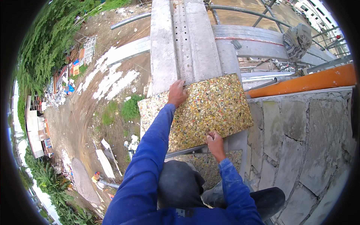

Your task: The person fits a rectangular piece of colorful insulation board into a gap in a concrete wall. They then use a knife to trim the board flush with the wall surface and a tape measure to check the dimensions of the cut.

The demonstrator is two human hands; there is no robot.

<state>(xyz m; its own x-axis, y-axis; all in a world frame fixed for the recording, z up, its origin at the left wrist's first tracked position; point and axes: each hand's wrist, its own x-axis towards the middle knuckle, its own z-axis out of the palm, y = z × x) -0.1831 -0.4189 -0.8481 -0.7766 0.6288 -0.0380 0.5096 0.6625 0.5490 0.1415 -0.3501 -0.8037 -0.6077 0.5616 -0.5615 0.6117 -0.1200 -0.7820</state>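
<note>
A rectangular board of pressed multicoloured chips (221, 101), mostly yellow, lies slightly turned across a grey concrete ledge in front of me. My left hand (177, 93) rests on it near the far edge, fingers stretched toward that edge. Close to the board's near edge, my right hand (215, 145) is closed in a pinch. A thin dark sliver shows at its fingers, too small to name. A second chip board (232, 159) lies lower, between my legs, partly hidden by my knee and right arm.
Beyond the board runs a concrete beam with a perforated channel (180, 41). An orange pipe (307, 83) and a rough block wall (300, 138) stand to the right. Scaffold tubes (247, 13) and a draped sack (298, 41) lie farther off. The ground drops far below on the left.
</note>
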